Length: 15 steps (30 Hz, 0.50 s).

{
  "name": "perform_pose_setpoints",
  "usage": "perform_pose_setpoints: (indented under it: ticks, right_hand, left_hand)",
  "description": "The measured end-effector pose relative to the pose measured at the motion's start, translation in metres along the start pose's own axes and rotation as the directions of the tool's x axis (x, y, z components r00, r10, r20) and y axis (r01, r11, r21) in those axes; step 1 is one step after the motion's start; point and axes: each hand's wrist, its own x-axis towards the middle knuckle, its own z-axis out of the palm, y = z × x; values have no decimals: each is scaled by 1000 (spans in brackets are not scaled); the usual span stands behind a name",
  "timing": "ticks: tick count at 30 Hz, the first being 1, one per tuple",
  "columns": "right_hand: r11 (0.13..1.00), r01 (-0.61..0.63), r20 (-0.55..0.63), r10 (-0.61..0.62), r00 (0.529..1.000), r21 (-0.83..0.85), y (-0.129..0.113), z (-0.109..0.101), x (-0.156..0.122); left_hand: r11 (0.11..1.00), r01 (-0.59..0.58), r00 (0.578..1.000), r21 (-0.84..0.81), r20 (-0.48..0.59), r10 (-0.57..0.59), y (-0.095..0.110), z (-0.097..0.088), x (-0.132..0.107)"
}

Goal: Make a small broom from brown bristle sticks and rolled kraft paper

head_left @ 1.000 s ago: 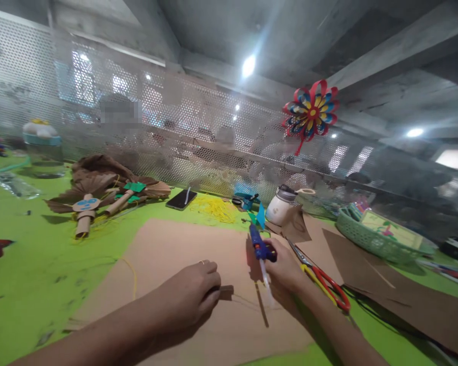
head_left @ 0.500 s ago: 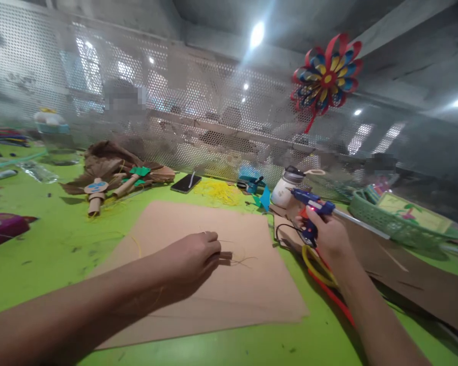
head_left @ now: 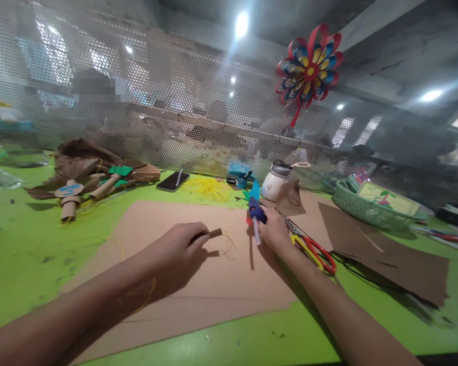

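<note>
My left hand (head_left: 181,241) is closed in a pinch on a small brown paper roll (head_left: 215,233), lifted a little above the large brown cardboard sheet (head_left: 183,300). Thin yellow threads (head_left: 230,243) trail from the roll's end. My right hand (head_left: 274,231) grips a blue glue gun (head_left: 256,214) by its handle, with the white glue stick pointing toward me and the nozzle away. The gun stands just right of the roll, over the cardboard's right edge.
Red-and-yellow scissors (head_left: 313,250) lie right of my right hand. Brown paper sheets (head_left: 385,254), a green basket (head_left: 370,211), a white jar (head_left: 274,185), a phone (head_left: 172,181), yellow string (head_left: 208,188) and brown paper crafts (head_left: 95,175) sit on the green table. A paper pinwheel (head_left: 309,68) hangs on the mesh wall.
My right hand brought the glue gun back from the right to beside the roll. My left hand raised the paper roll off the cardboard.
</note>
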Motion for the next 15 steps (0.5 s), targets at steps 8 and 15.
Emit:
perform_pose_setpoints:
  ticks: [8,15]
  right_hand:
    - [994,103,113,-105,988,20,-23,-11,-15]
    - [772,-208,610,-276,743,601,-110,-25,-54]
  left_hand:
    - [983,-184,971,22,157,178,7,-17,-12]
    - [949,-311,950,51,54,309,8,-39,-15]
